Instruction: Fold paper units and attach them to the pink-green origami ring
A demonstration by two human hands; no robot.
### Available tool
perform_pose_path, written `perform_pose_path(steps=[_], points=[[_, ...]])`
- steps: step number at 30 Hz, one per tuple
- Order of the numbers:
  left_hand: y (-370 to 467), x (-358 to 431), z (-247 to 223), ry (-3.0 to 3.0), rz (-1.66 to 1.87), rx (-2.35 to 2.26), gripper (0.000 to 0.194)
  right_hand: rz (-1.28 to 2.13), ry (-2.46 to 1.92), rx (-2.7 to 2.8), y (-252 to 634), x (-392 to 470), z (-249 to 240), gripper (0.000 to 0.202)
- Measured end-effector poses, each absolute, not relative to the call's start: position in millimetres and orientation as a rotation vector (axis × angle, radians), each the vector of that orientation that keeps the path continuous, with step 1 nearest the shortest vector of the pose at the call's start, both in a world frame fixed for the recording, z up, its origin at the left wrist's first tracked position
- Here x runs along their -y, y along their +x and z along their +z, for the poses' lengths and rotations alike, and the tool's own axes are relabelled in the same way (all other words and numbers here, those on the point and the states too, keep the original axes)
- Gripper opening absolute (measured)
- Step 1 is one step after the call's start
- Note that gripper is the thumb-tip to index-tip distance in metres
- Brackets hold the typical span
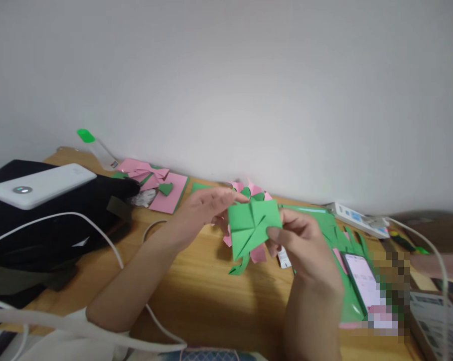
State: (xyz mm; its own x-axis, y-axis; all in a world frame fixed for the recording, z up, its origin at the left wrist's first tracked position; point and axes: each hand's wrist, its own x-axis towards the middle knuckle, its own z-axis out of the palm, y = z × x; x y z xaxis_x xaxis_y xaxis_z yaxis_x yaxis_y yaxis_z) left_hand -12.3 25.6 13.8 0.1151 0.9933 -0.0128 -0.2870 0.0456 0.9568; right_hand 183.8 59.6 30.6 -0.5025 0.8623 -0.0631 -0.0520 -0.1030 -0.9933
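Note:
A folded green paper (253,225) with creases and flaps is held up over the wooden table. My right hand (301,238) pinches its right edge between thumb and fingers. My left hand (207,213) is at its upper left, fingers stretched toward the paper's top edge; its lower fingers are partly hidden behind the paper, so a grip cannot be made out. Behind and below the green paper, pink folded pieces (259,253) and a curled green strip (240,265) show on the table.
A white power bank (43,185) lies on a black bag (60,230) at left. Pink sheets (169,193) are at the back. Right are a phone (361,281), a power strip (357,219) and green papers. White cables cross the front left. Another person's arm (437,264) shows far right.

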Motion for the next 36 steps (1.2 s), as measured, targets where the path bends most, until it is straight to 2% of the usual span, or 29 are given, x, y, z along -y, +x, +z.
perform_pose_path(steps=[2, 4, 8, 12, 16, 19, 24, 30, 36], points=[[-12.0, -24.6, 16.2, 1.083, 1.243, -0.998, 0.021, 1.776, -0.955, 1.595, 183.4, -58.6, 31.2, 0.024], [-11.0, -23.1, 18.9, 1.108, 1.232, -1.042, 0.01, 1.687, -0.968, 1.592, 182.3, -58.2, 30.5, 0.023], [-9.2, -19.1, 20.3, 1.138, 1.027, -0.963, 0.013, 1.362, -0.945, 1.471, 180.6, -59.1, 26.5, 0.017], [-9.3, -17.3, 17.8, 1.243, 0.918, -0.918, 0.014, 1.362, -0.917, 1.562, 181.3, -59.6, 22.5, 0.013], [-7.8, -18.8, 17.2, 1.26, 0.951, -0.96, 0.015, 1.302, -0.863, 1.672, 180.0, -58.7, 19.4, 0.006], [-5.4, -20.2, 17.9, 1.23, 0.999, -1.024, 0.013, 1.154, -0.893, 1.719, 178.6, -58.0, 19.6, 0.012], [-3.7, -22.4, 20.1, 1.035, 1.241, -1.075, 0.013, 0.671, -0.901, 1.563, 184.8, -55.2, 23.6, 0.018], [-3.9, -23.0, 21.1, 0.865, 1.335, -0.962, 0.019, 0.683, -0.717, 2.09, 194.9, -48.7, 32.1, 0.051], [-3.7, -16.6, 28.2, 0.945, 1.313, -1.002, 0.028, 0.593, -0.659, 2.211, 192.3, -48.6, 35.9, 0.041]])
